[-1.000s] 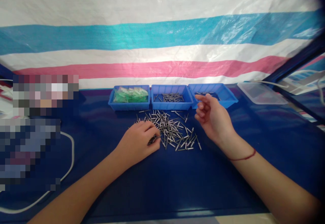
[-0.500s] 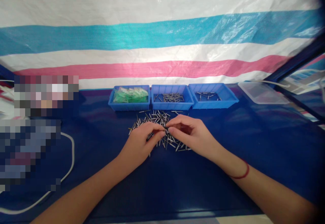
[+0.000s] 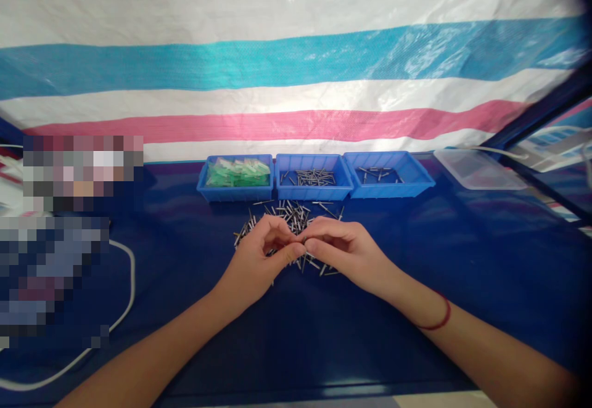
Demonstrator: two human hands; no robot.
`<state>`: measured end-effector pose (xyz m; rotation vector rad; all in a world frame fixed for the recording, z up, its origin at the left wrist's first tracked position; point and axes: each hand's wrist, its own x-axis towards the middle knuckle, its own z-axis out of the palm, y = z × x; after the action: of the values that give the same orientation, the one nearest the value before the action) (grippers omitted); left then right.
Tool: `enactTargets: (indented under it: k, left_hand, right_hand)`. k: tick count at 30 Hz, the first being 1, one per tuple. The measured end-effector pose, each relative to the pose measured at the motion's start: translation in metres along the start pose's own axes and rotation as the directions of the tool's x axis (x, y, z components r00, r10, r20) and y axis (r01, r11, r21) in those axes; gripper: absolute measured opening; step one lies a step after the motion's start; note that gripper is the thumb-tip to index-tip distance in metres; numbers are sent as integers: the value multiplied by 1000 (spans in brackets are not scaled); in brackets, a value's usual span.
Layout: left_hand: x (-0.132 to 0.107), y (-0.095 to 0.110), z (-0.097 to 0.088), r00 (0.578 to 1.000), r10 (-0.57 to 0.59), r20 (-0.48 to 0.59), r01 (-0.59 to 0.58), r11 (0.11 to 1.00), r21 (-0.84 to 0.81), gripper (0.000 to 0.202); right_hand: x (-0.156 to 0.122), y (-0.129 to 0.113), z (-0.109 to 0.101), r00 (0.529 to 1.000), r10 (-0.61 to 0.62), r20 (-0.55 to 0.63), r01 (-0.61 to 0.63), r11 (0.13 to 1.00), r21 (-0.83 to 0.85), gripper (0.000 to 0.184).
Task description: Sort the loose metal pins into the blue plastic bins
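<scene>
My left hand (image 3: 259, 256) and my right hand (image 3: 351, 249) meet at their fingertips over a loose pile of blind rivets (image 3: 296, 216), thin silver and dark metal pins. Each has its thumb pressed toward its fingers in a pinch. A small dark bit shows where the fingertips join, but the fingers hide most of it and its kind is unclear. A red cord circles my right wrist. Part of the pile is covered by both hands.
Behind the pile stand three blue bins: a left bin (image 3: 235, 195) with green and clear packets, a middle bin (image 3: 314, 193) with many rivets, and a right bin (image 3: 393, 190) with several. A clear plastic lid (image 3: 478, 169) lies right; a white cable (image 3: 133, 278) curves left.
My fingertips have drawn closer together and now touch, covering the small dark piece that showed between them. The left fingers have risen slightly. Bins and pile look the same.
</scene>
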<state>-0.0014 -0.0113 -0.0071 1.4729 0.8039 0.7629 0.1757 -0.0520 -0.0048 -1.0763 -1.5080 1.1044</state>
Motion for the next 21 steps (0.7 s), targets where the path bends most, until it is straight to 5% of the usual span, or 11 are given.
enactTargets:
  k: [5,12,21]
  left_hand:
    - [0,-2,-2,998,56,25,-57,996,66,20]
    - [0,6,-6,978,83,190,-153,908,390,19]
    - [1,2,-4,990,127,68,-144,914,378,16]
  right_hand:
    - [0,-1,0,999,-27,-16,27,1000,-9,13]
    - [-1,-1,-2,994,-95,-60,89,991,-101,14]
    - [-1,0,-2,971,-222,-89,194,950,-246,14]
